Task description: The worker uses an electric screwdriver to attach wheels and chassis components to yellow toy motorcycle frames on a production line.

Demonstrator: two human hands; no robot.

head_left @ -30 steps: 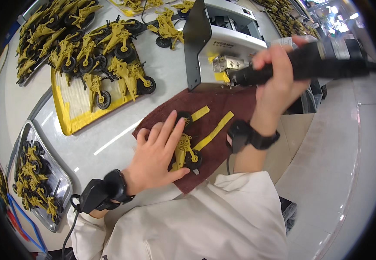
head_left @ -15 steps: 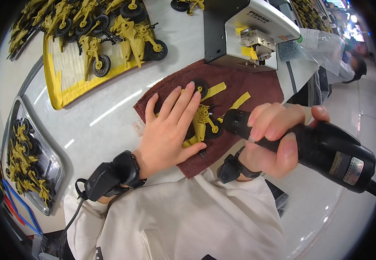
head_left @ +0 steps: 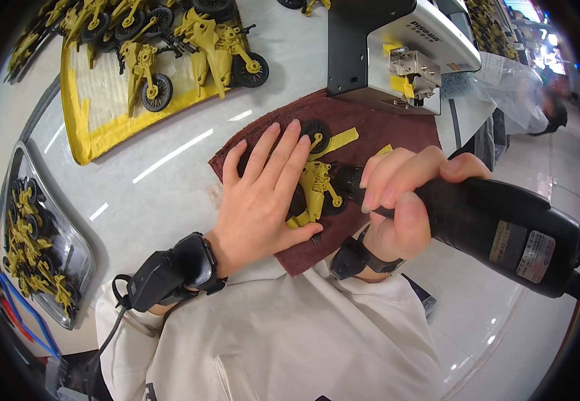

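Note:
On a maroon cloth lies a yellow toy motorcycle with black wheels, partly hidden by my hands. My left hand is laid flat over its left part, palm down, fingers spread. The thumb reaches along the toy's near side, and the fingertips end beside a black wheel. In my right hand is a black corded electric screwdriver, gripped around its body and tilted toward the left. The screwdriver's nose is at the right side of the yellow toy; its tip is hidden.
Several yellow toy motorcycles sit on a yellow-edged board at the back left. A metal tray at the left holds more yellow parts. A white and black screw feeder stands beyond the cloth. Yellow strips lie on the cloth.
My right hand has brought the screwdriver leftward, so its nose now meets the yellow toy's right side. My left hand stays spread on the toy. The whole view has shifted slightly.

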